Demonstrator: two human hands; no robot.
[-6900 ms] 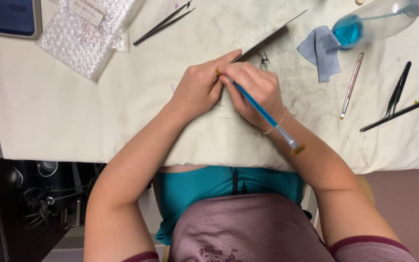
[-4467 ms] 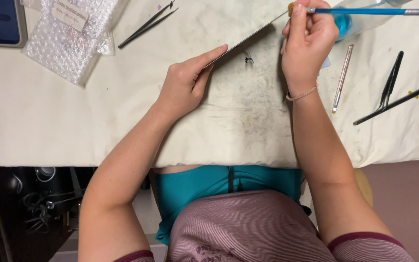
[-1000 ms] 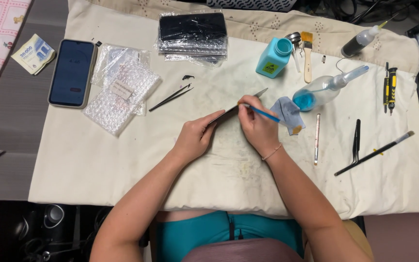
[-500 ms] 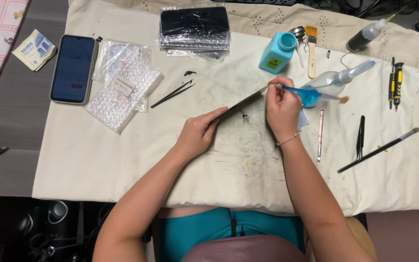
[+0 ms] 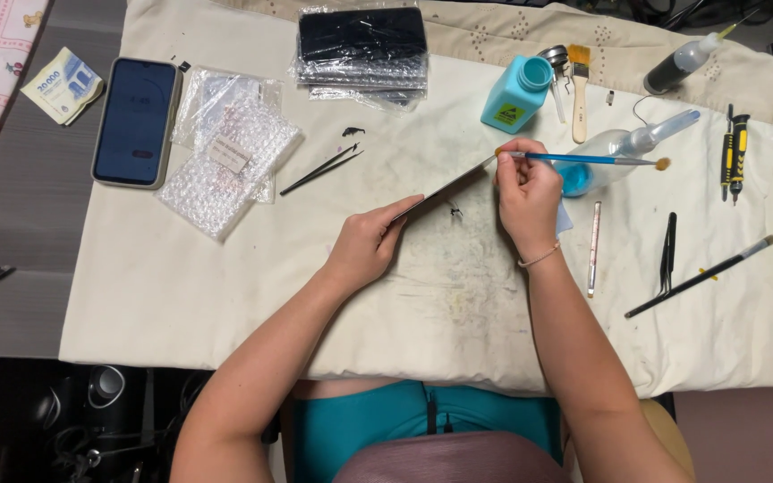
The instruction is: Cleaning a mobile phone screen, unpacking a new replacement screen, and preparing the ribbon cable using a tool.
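I see my left hand (image 5: 364,250) gripping the thin panel (image 5: 445,190) on edge; my right hand (image 5: 527,192), at three o'clock, pinches the blue brush (image 5: 574,159), probably mid-cleaning.

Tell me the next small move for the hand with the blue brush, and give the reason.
Probably draw the blue-handled brush slowly along the upper edge of the thin panel, toward the left hand. The right hand holds the brush tip right at the panel's far corner, while the left hand props the panel up on edge by its near end, so the rest of that edge lies open to the bristles.
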